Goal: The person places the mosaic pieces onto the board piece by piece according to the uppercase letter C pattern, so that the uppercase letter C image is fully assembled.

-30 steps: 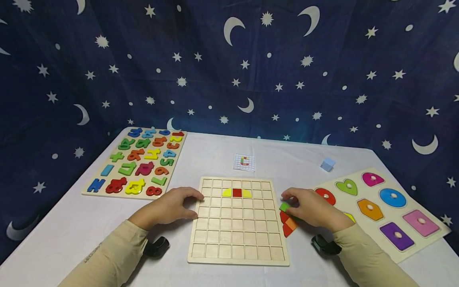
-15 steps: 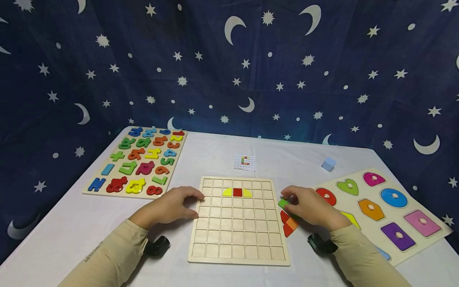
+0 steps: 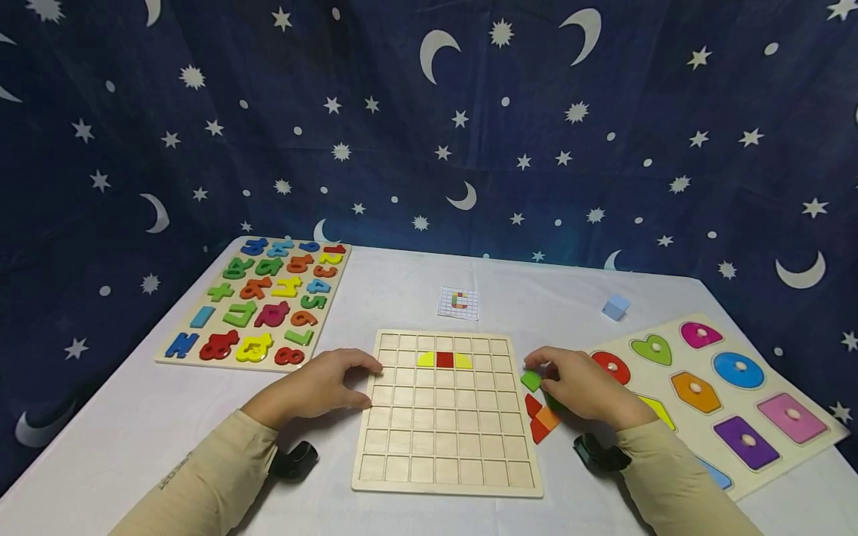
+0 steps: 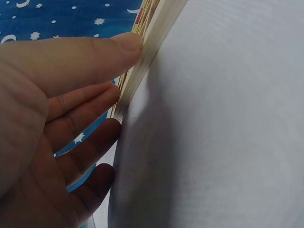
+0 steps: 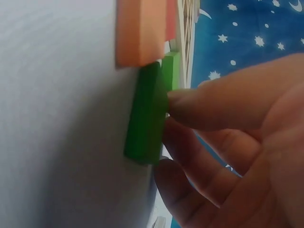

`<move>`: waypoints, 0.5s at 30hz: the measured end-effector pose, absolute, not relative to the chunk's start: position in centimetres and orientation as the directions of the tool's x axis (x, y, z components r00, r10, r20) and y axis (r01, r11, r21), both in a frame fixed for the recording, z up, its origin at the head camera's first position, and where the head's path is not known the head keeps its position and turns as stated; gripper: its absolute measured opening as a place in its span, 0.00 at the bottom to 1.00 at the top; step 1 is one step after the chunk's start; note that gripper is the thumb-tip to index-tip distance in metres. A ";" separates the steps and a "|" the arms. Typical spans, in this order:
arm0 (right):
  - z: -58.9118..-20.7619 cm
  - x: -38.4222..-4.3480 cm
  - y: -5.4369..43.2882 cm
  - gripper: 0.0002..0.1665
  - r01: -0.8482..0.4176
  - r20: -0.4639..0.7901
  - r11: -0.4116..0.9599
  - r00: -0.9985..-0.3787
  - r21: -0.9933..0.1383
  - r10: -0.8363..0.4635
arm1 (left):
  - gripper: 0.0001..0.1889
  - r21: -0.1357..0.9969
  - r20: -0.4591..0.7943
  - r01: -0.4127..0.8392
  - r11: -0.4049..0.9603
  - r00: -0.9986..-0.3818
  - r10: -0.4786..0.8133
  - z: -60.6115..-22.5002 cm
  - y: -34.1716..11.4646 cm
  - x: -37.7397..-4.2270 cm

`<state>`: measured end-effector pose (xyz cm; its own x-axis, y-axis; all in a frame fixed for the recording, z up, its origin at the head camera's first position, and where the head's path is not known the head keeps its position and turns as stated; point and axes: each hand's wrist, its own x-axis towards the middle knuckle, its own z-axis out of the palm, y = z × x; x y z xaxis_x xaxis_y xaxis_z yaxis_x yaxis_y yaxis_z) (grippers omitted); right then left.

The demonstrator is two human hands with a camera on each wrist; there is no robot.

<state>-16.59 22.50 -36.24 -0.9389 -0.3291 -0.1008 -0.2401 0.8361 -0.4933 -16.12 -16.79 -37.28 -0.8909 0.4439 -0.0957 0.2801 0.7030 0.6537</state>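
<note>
A wooden grid board (image 3: 445, 447) lies in the middle, with a red square (image 3: 445, 359) between two yellow curved pieces (image 3: 426, 360) in its upper part. My left hand (image 3: 328, 387) touches the board's left edge with thumb and fingertips, fingers spread. Right of the board, my right hand (image 3: 576, 380) is over several loose pieces. Its thumb and fingertips are at the dark green block (image 5: 145, 118), mostly hidden by the hand in the head view. Beside it lie a light green block (image 3: 530, 380), an orange block (image 3: 547, 418) and red pieces (image 3: 539, 432).
A small card (image 3: 459, 304) with a coloured grid pattern lies behind the board. A number puzzle (image 3: 268, 305) is at left, a shape puzzle (image 3: 727, 394) at right beneath the right forearm. A pale blue cube (image 3: 616, 307) sits at the back right. A starry cloth (image 3: 395, 134) hangs behind.
The light green block has shifted slightly towards the far left and now shows more fully beside my right thumb. My right hand moved a little; the left hand stays at the board's edge.
</note>
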 end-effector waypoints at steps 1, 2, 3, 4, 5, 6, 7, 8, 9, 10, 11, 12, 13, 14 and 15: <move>-36.3 -16.6 22.5 0.21 -0.234 -0.104 0.838 -0.940 -0.493 -0.324 | 0.22 0.654 -0.096 0.279 0.704 -0.892 0.442 -37.3 -16.8 -16.1; -36.3 -16.7 22.5 0.21 -0.231 -0.107 0.839 -0.941 -0.493 -0.322 | 0.22 0.654 -0.097 0.277 0.704 -0.892 0.441 -37.3 -16.8 -16.1; -36.3 -16.7 22.5 0.21 -0.226 -0.111 0.839 -0.941 -0.495 -0.319 | 0.22 0.654 -0.098 0.276 0.705 -0.893 0.440 -37.3 -16.8 -16.1; -36.4 -16.7 22.5 0.21 -0.223 -0.114 0.839 -0.941 -0.496 -0.317 | 0.22 0.653 -0.099 0.275 0.705 -0.893 0.440 -37.3 -16.8 -16.1; -36.4 -16.8 22.5 0.21 -0.218 -0.117 0.840 -0.942 -0.498 -0.314 | 0.22 0.653 -0.099 0.275 0.706 -0.893 0.439 -37.3 -16.8 -16.1; -36.4 -16.8 22.5 0.21 -0.215 -0.120 0.840 -0.942 -0.499 -0.312 | 0.22 0.652 -0.099 0.275 0.707 -0.893 0.439 -37.3 -16.8 -16.1; -36.5 -16.8 22.5 0.21 -0.212 -0.123 0.839 -0.942 -0.502 -0.311 | 0.22 0.652 -0.100 0.275 0.707 -0.893 0.439 -37.3 -16.8 -16.0; -36.5 -16.8 22.5 0.21 -0.211 -0.125 0.837 -0.942 -0.505 -0.313 | 0.22 0.651 -0.100 0.275 0.707 -0.893 0.439 -37.3 -16.8 -16.0; -36.4 -16.8 22.5 0.21 -0.212 -0.126 0.835 -0.941 -0.507 -0.315 | 0.22 0.651 -0.100 0.275 0.708 -0.893 0.439 -37.3 -16.8 -16.0; -36.4 -16.8 22.5 0.22 -0.212 -0.128 0.835 -0.940 -0.508 -0.316 | 0.22 0.651 -0.100 0.275 0.707 -0.893 0.439 -37.2 -16.8 -16.0; -36.4 -16.8 22.5 0.22 -0.211 -0.129 0.835 -0.940 -0.509 -0.317 | 0.22 0.652 -0.100 0.275 0.707 -0.893 0.439 -37.2 -16.8 -16.0; -36.4 -16.9 22.5 0.22 -0.211 -0.131 0.835 -0.939 -0.508 -0.317 | 0.22 0.653 -0.099 0.275 0.706 -0.893 0.440 -37.2 -16.8 -16.0; -36.4 -16.9 22.5 0.23 -0.210 -0.134 0.836 -0.939 -0.507 -0.317 | 0.22 0.654 -0.098 0.277 0.704 -0.892 0.441 -37.2 -16.8 -16.0; -36.4 -16.9 22.5 0.23 -0.209 -0.136 0.838 -0.939 -0.505 -0.317 | 0.22 0.655 -0.096 0.278 0.703 -0.892 0.442 -37.2 -16.8 -16.1; -36.4 -16.9 22.5 0.23 -0.208 -0.138 0.840 -0.939 -0.501 -0.315 | 0.22 0.655 -0.095 0.279 0.702 -0.891 0.443 -37.2 -16.8 -16.1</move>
<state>-16.91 22.46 -36.37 -0.9391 -0.3150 -0.1376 -0.2084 0.8399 -0.5011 -16.06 -16.80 -37.24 -0.8912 0.4435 -0.0950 0.2794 0.7018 0.6553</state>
